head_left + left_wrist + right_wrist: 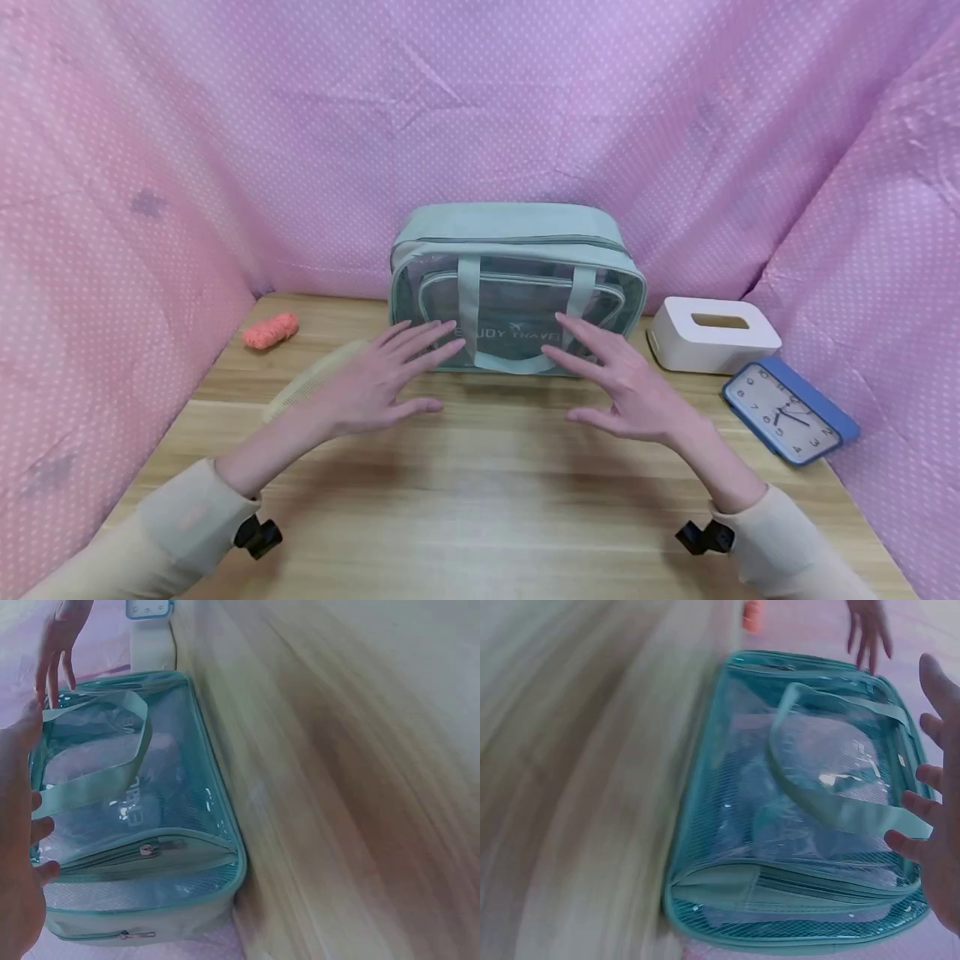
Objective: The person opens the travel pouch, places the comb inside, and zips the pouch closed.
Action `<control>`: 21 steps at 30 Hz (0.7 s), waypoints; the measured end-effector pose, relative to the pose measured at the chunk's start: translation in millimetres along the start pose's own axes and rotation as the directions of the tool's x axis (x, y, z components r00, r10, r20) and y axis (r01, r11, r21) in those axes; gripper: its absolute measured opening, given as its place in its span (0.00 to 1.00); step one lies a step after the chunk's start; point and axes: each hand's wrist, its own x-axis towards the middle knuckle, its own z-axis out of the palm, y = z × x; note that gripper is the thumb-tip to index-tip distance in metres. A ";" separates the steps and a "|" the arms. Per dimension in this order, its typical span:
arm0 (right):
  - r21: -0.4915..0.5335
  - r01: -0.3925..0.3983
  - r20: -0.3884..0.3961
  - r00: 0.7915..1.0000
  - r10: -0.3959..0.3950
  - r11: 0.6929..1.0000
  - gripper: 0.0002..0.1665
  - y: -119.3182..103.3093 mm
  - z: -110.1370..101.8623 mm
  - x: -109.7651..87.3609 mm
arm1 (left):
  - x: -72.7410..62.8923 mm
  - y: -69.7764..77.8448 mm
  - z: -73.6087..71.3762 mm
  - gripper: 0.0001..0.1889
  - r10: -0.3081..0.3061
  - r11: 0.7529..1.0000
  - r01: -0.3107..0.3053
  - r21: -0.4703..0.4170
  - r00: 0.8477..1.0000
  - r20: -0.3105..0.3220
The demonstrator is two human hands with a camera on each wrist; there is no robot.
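Note:
A mint-green travel bag (517, 221) with a clear front panel, a zipped front pocket and a strap handle (468, 308) stands upright at the back of the table. My left hand (386, 375) hovers before its left half, fingers spread and holding nothing. Before the right half is my right hand (626, 379), its fingers likewise spread and its palm without anything in it. Both wrist views show the bag's clear panel (112, 765) close beside the fingers, with the handle loop (810, 795) hanging over it.
Right of the bag stands a white tissue box (716, 333), with a blue-framed clock (787, 412) leaning by it. A coral yarn bundle (270, 331) lies at the back left. Partly behind my left hand is a pale yellow comb-like item (311, 379). Pink dotted cloth (480, 100) surrounds the wooden table (487, 508).

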 end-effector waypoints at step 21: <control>0.302 -0.244 -0.542 0.751 0.377 0.921 0.26 26.3 -17.4 26.0 | 33.1 -17.9 -26.7 0.35 -0.002 1.000 0.014 0.025 0.899 -0.438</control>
